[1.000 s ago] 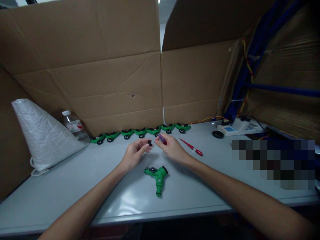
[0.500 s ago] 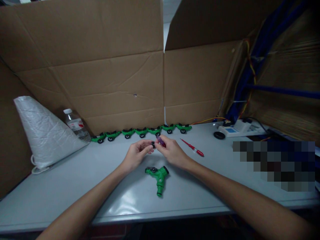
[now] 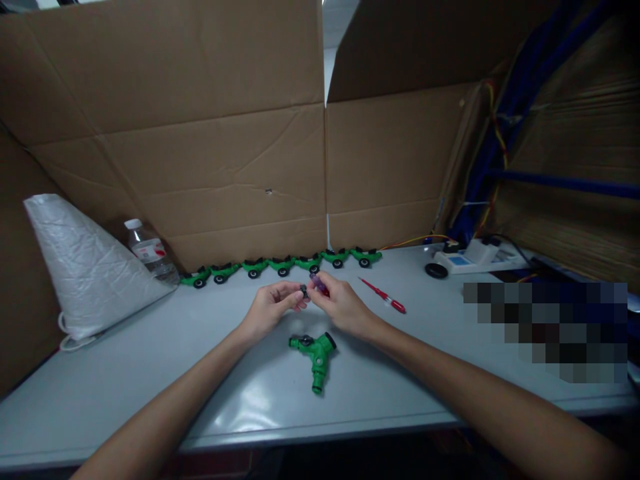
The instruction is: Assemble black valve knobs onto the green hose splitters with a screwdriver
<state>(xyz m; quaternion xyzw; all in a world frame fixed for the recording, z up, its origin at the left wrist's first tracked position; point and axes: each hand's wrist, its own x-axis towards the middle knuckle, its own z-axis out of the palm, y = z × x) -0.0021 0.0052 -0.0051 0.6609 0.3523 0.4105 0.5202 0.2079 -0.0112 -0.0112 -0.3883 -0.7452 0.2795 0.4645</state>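
Observation:
Between the thumb and fingers of my left hand (image 3: 274, 305) is a small black part (image 3: 303, 291). My right hand (image 3: 340, 303) is closed around a tool with a purple-red handle (image 3: 319, 283), held against or close beside the black part; its tip is hidden. Below the hands, a green Y-shaped hose splitter (image 3: 319, 360) lies on the table, with a dark lever on one branch and a black ring on another. A red screwdriver (image 3: 384, 295) with a clear section rests to the right of my right hand.
Several similar green splitters (image 3: 283, 267) stand in a row along the cardboard wall (image 3: 225, 167). At the left are a silvery wrapped cone (image 3: 95, 273) and a water bottle (image 3: 150, 250). A black ring (image 3: 436, 271) and a white power strip (image 3: 480, 257) sit at the right.
Both hands stay together, and the black part has turned slightly between the fingers. The whole view has shifted a little; the splitter and red screwdriver stay where they lay.

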